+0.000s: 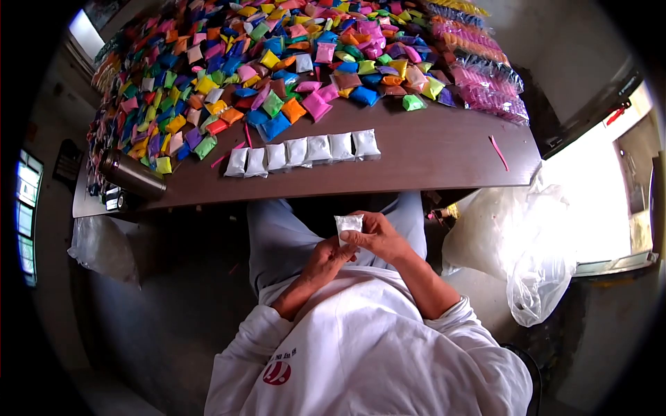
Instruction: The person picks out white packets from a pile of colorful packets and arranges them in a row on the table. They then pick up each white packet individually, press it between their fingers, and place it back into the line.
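Through the head camera I watched the two bare hands held together above the person's lap, just in front of the table. Between them, upright, was a small white packet. The right hand gripped it, thumb across the front and fingers behind. The left hand was partly closed at the packet's lower end; I could not tell how firmly its fingers held on.

On the table ahead I counted seven more white packets, lying side by side in a slightly slanting row. Thin pink strips lay near the row's left end, and another pink strip lay well apart, toward the right edge. Beyond the row I saw a wide heap of colorful packets, with clear-wrapped bundles along its right side. A metal flask lay tilted at the table's left front. Clear plastic bags were below the table's right end, and another clear bag was below its left end.
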Available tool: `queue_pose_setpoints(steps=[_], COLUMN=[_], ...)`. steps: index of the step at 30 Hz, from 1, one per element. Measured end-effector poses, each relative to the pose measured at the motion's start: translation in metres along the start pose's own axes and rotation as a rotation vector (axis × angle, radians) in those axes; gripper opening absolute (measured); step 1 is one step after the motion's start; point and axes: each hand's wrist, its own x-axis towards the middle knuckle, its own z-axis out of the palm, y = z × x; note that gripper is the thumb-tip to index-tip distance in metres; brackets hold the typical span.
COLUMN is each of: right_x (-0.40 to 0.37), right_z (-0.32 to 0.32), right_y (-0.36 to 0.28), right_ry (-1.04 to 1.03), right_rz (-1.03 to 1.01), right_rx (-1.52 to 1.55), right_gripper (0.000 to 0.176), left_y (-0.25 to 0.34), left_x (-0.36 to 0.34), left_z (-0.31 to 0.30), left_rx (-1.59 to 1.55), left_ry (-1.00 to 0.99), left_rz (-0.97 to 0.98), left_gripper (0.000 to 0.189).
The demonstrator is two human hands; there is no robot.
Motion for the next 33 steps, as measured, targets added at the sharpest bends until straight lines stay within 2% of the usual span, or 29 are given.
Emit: queue_pose_setpoints(steps=[4, 6, 13, 15, 19, 22, 25, 33], right_x=[0.0, -0.001, -0.005, -0.005, -0.005, -0.005, -0.007, -0.006], right_z=[-0.005, -0.006, -0.009, -0.009, -0.01, -0.009, -0.006, -0.01], right_y=[0.015, 0.013, 0.011, 0.016, 0.017, 0.015, 0.016, 0.028], right_ry=[0.044, 0.018, 0.014, 0.045, 0.038, 0.001, 0.054, 0.135], right_rz=[0.046, 0.03, 0.015, -0.078, -0.074, -0.078, -0.09, -0.144], right_rx=[-0.034, -0.04, -0.096, -0.15, -0.144, -0.109, -0.105, -0.117], right_gripper=[0.027, 0.022, 0.025, 0.029, 0.028, 0.027, 0.026, 0.025], left_y=[0.0, 0.0, -0.005, -0.006, -0.007, -0.016, -0.017, -0.008], left_x=[0.001, 0.001, 0.001, 0.001, 0.001, 0.002, 0.002, 0.001], left_z=[0.002, 0.002, 0.005, 0.006, 0.007, 0.006, 0.006, 0.007], left_rx=[0.077, 0.086, 0.088, 0.073, 0.061, 0.03, -0.071, 0.026], left_ry=[-0.022, -0.026, -0.054, -0.064, -0.078, -0.014, -0.003, -0.042], left_rz=[-0.012, -0.011, -0.013, -0.019, -0.052, 0.005, -0.022, -0.066], left_gripper=[0.039, 0.04, 0.04, 0.038, 0.037, 0.04, 0.038, 0.04])
